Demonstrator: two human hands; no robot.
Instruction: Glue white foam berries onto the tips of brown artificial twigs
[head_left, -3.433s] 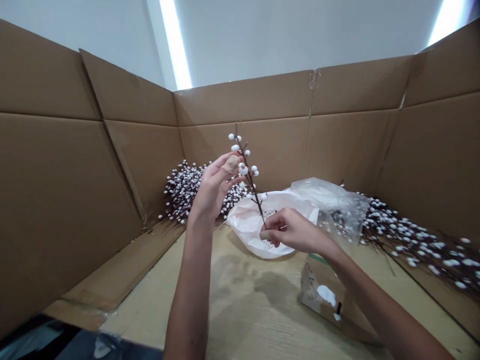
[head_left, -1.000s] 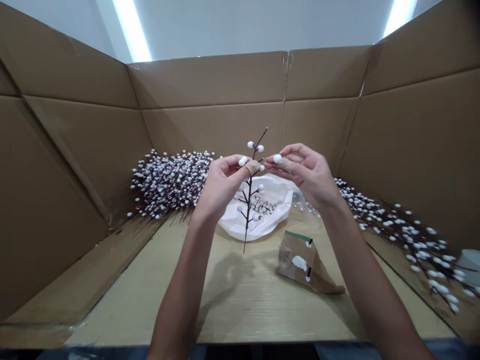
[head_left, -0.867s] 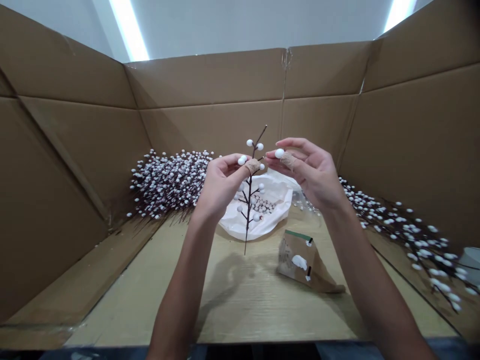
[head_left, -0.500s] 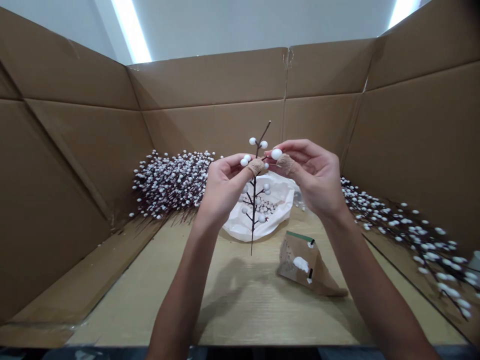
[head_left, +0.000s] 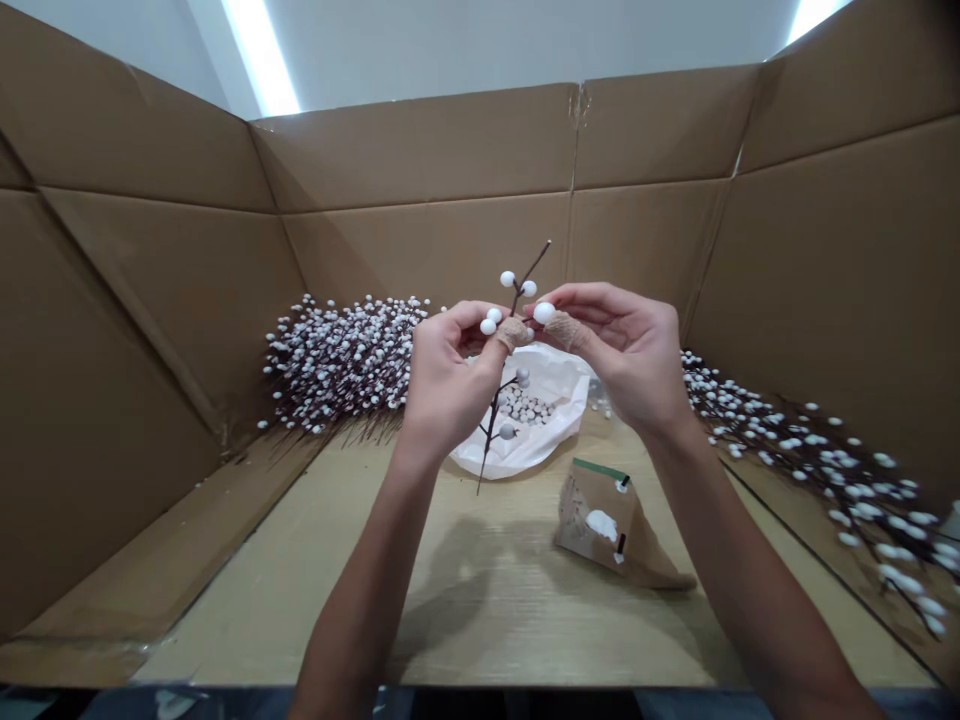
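Note:
My left hand [head_left: 457,375] pinches a thin brown artificial berry branch [head_left: 493,415] near its middle, thumb and fingers closed on it. White berries sit in pairs along the branch, which tilts with its top to the right. My right hand [head_left: 626,350] is closed on a white berry [head_left: 544,314], held against a side twig between thumb and fingertips. Whether the berry is fully on the twig, I cannot tell. Both thumbs are wrapped in tan tape. Behind and below the branch lies an open white bag [head_left: 566,420] with loose berries [head_left: 529,406] inside.
A dense pile of white-berry branches [head_left: 345,360] lies at the back left. More berry branches [head_left: 810,460] run along the right side. A folded brown cardboard piece [head_left: 600,525] with white glue-like smears stands on the table [head_left: 517,630]. Cardboard walls [head_left: 427,155] enclose the work area.
The branch has tilted, its lower end swinging left and its top right. My right hand and the berry have moved slightly left, closer to the branch.

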